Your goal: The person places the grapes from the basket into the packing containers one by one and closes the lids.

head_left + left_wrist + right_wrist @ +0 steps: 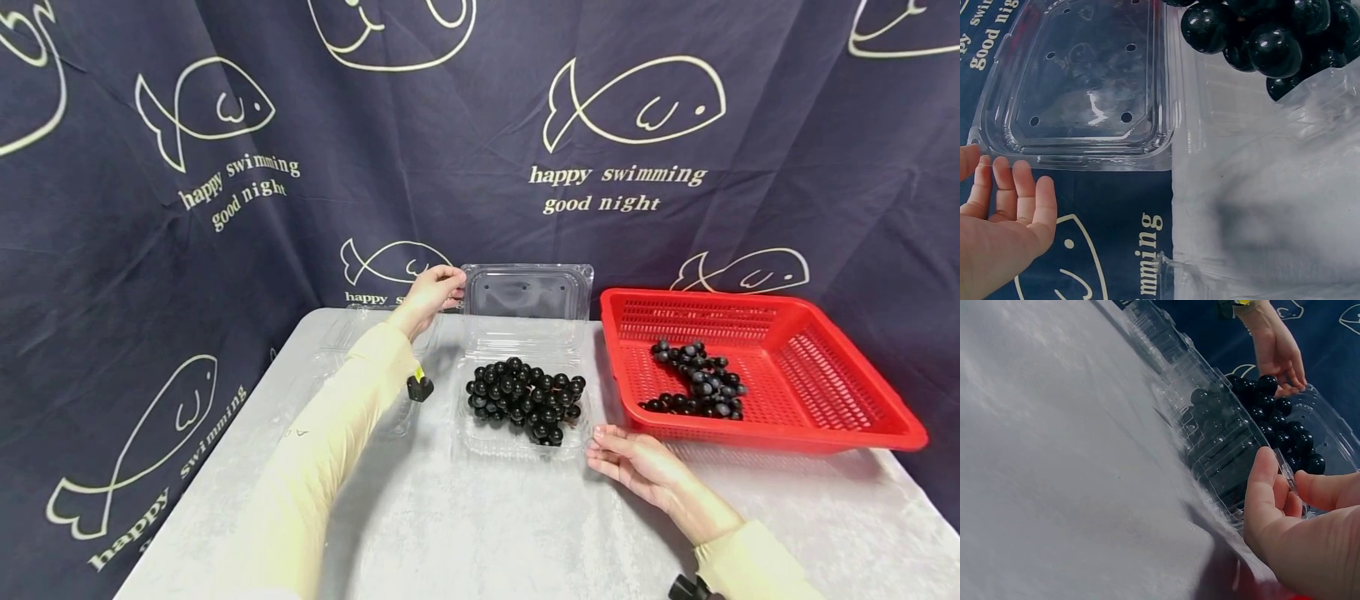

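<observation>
A clear plastic clamshell container [480, 446] stands on the table, its hinged lid [527, 293] raised at the back. Dark round grapes [517, 396] lie bunched in its base. At the lid's upper left corner, my left hand [433, 293] pinches the edge between thumb and index finger; the left wrist view shows the other fingers [1024, 187] loosely bent beside the lid [1085, 75]. My right hand [637, 468] grips the base's front right corner. In the right wrist view, its thumb [1329, 489] and fingers [1260, 494] pinch the clear rim.
To the right sits a red perforated basket [832, 435] with more dark grapes [705, 387] inside. Other clear plastic packaging [393, 423] stands at the left, partly hidden by my left sleeve [330, 450]. A dark fish-print cloth [480, 167] hangs right behind the table.
</observation>
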Demonstrator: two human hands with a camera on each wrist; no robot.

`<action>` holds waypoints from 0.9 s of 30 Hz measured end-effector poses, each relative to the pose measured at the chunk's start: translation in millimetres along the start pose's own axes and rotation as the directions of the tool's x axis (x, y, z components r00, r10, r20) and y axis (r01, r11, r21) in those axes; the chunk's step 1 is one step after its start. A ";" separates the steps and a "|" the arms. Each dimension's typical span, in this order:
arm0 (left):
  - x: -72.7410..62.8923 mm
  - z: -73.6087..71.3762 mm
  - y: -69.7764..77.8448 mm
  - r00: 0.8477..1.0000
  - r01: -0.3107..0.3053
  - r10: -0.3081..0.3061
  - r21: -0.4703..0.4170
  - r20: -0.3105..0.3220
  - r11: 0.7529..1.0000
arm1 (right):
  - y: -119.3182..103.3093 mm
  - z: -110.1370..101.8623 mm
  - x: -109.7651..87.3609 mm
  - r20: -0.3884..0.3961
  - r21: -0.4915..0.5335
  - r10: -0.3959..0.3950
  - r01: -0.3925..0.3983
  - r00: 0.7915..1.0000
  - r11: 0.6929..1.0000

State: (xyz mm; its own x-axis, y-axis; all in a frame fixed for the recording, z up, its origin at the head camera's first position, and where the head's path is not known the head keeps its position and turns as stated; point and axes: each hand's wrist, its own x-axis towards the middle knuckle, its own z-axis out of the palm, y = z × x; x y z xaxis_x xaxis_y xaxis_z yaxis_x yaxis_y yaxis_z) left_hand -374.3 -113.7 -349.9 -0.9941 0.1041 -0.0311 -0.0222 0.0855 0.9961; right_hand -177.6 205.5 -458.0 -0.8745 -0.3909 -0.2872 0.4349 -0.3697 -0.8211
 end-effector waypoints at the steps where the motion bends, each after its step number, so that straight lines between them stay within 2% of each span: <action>1: 0.2 -0.3 1.0 1.000 -0.006 0.006 -0.003 0.001 1.000 | -0.1 0.1 -0.4 0.005 0.002 -0.001 0.001 1.000 1.000; 14: -1.3 -2.3 8.2 0.998 -0.050 0.050 0.008 0.028 0.999 | 0.0 3.1 -2.0 -0.012 0.014 0.016 -0.016 1.000 1.000; 20: -5.3 -2.2 11.7 0.997 -0.062 0.062 0.002 0.041 0.998 | 0.9 3.1 -3.0 -0.021 0.061 0.041 -0.039 0.999 0.997; 27: -10.2 -1.3 15.1 0.996 -0.081 0.079 0.086 0.035 0.993 | 1.8 2.4 -2.9 -0.021 0.091 0.047 -0.045 0.999 0.995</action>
State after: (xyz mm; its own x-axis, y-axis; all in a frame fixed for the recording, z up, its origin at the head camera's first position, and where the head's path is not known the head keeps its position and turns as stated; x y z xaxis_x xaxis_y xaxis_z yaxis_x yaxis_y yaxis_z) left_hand -364.7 -114.8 -334.4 -0.9884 0.1453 0.0444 0.0680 0.1621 0.9844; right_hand -173.7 203.9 -457.5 -0.8575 -0.3898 -0.3358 0.4913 -0.4268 -0.7593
